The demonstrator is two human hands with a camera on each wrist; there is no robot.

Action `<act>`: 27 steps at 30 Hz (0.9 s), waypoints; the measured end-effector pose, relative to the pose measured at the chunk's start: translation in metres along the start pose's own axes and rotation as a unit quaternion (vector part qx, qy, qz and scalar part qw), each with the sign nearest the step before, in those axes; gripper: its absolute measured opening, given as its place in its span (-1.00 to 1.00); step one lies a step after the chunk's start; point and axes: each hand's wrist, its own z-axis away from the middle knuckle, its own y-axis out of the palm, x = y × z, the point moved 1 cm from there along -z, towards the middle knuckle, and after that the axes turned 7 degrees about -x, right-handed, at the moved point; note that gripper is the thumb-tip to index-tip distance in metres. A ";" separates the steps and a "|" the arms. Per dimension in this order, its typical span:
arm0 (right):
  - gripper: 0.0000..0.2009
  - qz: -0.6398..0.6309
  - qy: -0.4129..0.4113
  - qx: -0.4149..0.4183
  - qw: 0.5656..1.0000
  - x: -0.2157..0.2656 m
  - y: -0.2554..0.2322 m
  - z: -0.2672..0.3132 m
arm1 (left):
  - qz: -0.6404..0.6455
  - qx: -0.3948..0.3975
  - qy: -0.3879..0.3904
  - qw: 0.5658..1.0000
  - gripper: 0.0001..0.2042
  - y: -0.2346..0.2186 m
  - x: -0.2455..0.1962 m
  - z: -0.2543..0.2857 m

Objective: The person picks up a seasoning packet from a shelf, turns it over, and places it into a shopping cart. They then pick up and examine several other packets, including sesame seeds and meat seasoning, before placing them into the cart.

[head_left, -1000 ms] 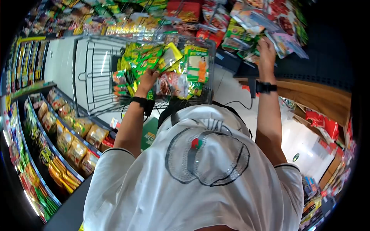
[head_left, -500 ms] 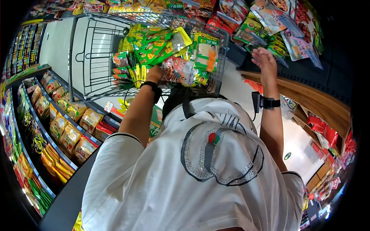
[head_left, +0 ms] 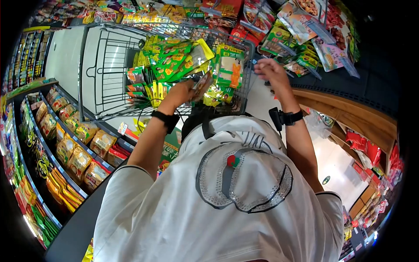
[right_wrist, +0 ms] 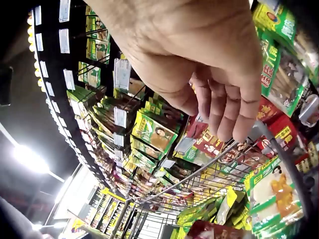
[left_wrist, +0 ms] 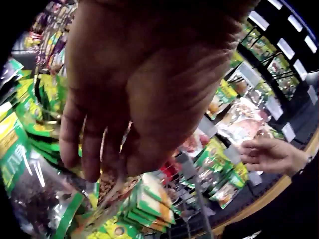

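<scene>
Over the near side of the shopping cart, my left hand pinches a reddish-brown packet, tilted up above the other packets. Green and yellow packets fill the cart's right half, beside a stack of white-and-green packets. My right hand hangs past the cart's right rim, near the hanging packets, with relaxed fingers and nothing in them. The right wrist view shows that hand from the palm side, loosely bent. In the left wrist view the left fingers hide much of the held packet.
Racks of hanging packets stand beyond and right of the cart, above a wooden shelf edge. Tilted shelves with bagged goods lie at the left. A plastic bag hangs near the right forearm.
My left hand has lifted the reddish-brown packet from its flat place among the cart's packets. My right hand has left the hanging packets and moved left toward the cart.
</scene>
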 end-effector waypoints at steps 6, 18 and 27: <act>-0.56 0.031 -0.080 0.151 0.985 0.010 0.035 -0.003 | 0.222 -0.030 0.010 0.974 -0.87 -0.052 -0.061 0.009; -0.62 -0.032 -0.005 0.122 0.992 0.067 0.012 0.020 | 0.589 -0.045 0.028 0.806 -0.86 -0.089 -0.174 -0.053; -0.65 -0.259 -0.044 -0.055 0.963 0.092 -0.025 0.026 | 0.442 0.010 0.031 0.897 -0.45 -0.045 -0.204 -0.056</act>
